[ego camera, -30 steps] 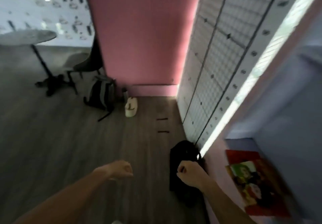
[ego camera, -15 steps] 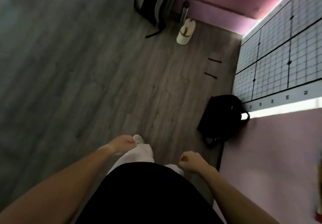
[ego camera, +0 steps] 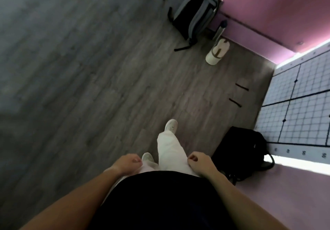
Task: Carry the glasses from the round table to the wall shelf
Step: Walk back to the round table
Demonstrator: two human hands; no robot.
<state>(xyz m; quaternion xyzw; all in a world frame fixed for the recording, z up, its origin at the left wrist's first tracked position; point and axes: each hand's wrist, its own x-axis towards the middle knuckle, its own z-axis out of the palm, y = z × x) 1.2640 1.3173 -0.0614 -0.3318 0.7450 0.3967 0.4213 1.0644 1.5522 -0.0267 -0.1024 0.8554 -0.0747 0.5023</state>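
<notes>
Glasses: none in either hand. Left hand [ego camera: 127, 162] and right hand [ego camera: 199, 162] loosely curled, holding nothing, above grey floor [ego camera: 89, 86]. Black bag [ego camera: 239, 151] beside right hand.

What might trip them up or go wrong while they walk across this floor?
The black bag lies on the floor close beside the right foot, and its strap loop sticks out, so a foot might catch it. Ahead, the grey backpack trails a strap across the floor near the white cap. Both hands, left and right, are curled and hold no glasses.
</notes>
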